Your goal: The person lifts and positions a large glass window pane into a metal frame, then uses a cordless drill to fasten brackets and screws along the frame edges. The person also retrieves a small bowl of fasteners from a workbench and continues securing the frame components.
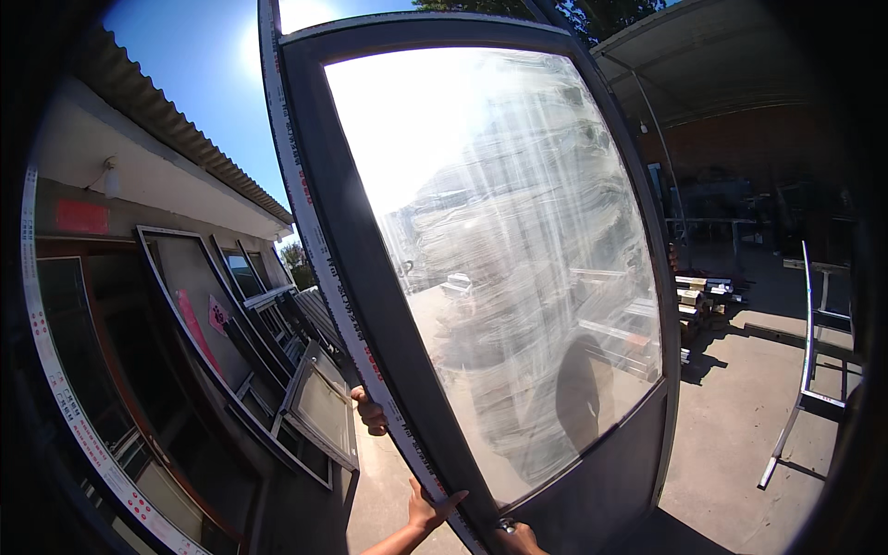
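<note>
A tall dark grey door (356, 240) with a large smeared, sunlit glass pane (518, 250) stands tilted in front of me. Printed protective tape runs along the outer frame (338, 305) on its left. Low on that frame, my left hand (427, 511) grips the edge, its thumb laid across the front. My right hand (524, 538), cut by the lower picture edge, is closed around a small metal door handle (506, 525). Higher up the left edge, another person's fingers (370, 412) curl around the frame from behind; that person is mostly hidden by the door.
Several window and door frames (305, 407) lean along the building wall on the left. A taped white frame strip (55, 370) curves nearby. Stacked profiles (703, 301) lie under the roofed area, right of the door. A metal frame (805, 388) stands at far right on concrete.
</note>
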Demonstrator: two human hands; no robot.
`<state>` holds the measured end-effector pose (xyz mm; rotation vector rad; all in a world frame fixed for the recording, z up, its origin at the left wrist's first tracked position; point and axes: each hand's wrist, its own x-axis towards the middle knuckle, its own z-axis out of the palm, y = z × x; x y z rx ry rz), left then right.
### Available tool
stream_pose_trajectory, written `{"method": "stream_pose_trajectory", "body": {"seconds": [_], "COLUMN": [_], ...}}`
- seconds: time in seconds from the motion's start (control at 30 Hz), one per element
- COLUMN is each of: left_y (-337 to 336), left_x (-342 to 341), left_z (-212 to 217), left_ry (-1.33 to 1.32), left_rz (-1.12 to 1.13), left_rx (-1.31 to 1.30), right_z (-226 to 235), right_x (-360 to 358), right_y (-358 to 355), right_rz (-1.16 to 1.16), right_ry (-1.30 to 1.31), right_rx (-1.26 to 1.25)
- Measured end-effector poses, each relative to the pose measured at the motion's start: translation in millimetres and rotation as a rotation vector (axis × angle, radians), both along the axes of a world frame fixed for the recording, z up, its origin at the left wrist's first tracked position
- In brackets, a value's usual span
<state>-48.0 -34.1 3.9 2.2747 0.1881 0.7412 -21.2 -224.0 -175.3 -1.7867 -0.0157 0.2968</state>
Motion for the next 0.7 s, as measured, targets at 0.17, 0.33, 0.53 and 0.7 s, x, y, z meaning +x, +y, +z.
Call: {"method": "stream_pose_trajectory", "body": {"seconds": [0.17,0.33,0.53,0.7], "left_y": [0.1,-0.1,8.7,17.8], "left_x": [-2.1,-0.3,10.2,16.8], "left_z": [-0.4,-3.1,-19.8,-30.5], "left_ry": [0.044,-0.024,-0.035,-0.102], "left_rz": [0.036,0.025,-0.012,-0.049], "left_rx": [-0.004,0.017,-0.045,-0.026], "right_z": [2.9,12.4,3.3,-9.3], "right_x": [3.5,2.8,4.4,12.1], "right_y": [8.8,-2.7,-5.9,-0.5], "right_rz": [-0.034,0.028,0.072,0.108], "right_ry": [0.124,0.053,0.086,0.114], "right_rx": [0.042,0.004,-0.089,-0.082]}}
